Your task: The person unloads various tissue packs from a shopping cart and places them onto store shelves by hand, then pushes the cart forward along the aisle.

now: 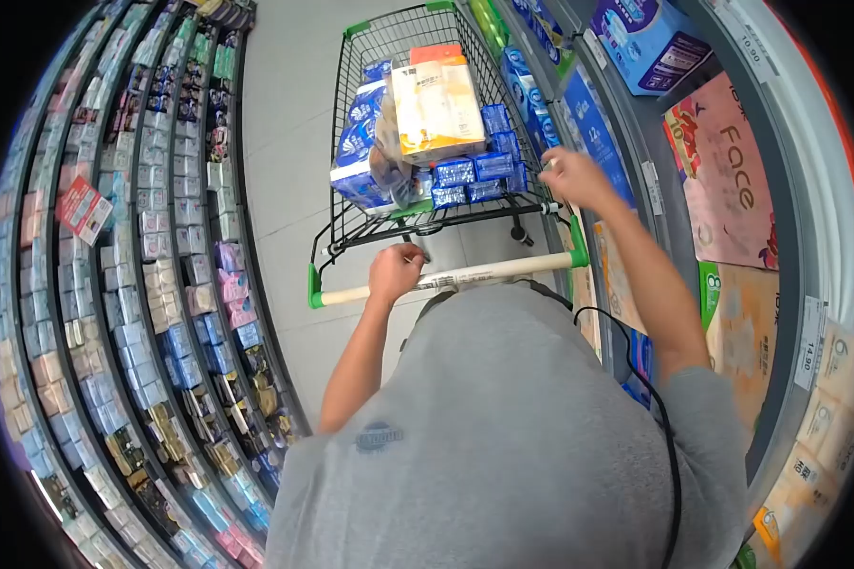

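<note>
If judging by shopping cart (340,90), only part loaded; can't tell final amount. Contains cream-orange pack (435,106) beside large blue pack (359,144) and small blue packs (455,173). See left hand (394,275) over handle (531,268), right hand (581,180) by cart's right side, both with curled fingers; can't tell if grasping anything.

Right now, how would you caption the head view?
Left hand and right hand near a loaded shopping cart between shelves.
</note>
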Demonstrator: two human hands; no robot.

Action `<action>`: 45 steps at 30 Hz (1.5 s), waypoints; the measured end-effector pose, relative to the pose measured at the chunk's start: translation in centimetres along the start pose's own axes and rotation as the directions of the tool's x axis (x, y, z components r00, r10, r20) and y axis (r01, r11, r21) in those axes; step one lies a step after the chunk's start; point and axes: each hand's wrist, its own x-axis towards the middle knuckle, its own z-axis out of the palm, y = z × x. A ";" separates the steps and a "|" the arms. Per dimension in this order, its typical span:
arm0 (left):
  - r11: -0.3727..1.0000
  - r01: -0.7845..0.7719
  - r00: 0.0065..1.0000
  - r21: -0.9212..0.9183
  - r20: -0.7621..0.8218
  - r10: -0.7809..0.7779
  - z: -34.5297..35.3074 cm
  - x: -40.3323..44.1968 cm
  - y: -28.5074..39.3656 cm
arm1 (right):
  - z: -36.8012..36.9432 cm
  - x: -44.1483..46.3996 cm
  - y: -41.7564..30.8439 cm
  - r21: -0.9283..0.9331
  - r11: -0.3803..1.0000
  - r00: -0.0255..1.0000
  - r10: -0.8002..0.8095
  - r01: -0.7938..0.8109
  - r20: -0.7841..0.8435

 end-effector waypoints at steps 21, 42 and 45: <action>0.999 -0.028 0.992 0.033 -0.122 0.032 0.5 -0.3 -0.5 | 10.0 -9.2 -0.8 -0.132 0.990 0.998 -0.050 0.043 -0.048; 0.987 0.026 0.996 0.156 0.077 -0.038 1.4 0.6 -0.5 | 10.0 -8.7 0.1 -0.297 0.955 0.999 -0.005 0.015 0.034; 0.989 0.019 0.997 0.143 0.076 -0.031 1.3 0.9 -0.4 | 9.7 -8.7 -0.1 -0.284 0.958 0.999 -0.032 0.036 0.019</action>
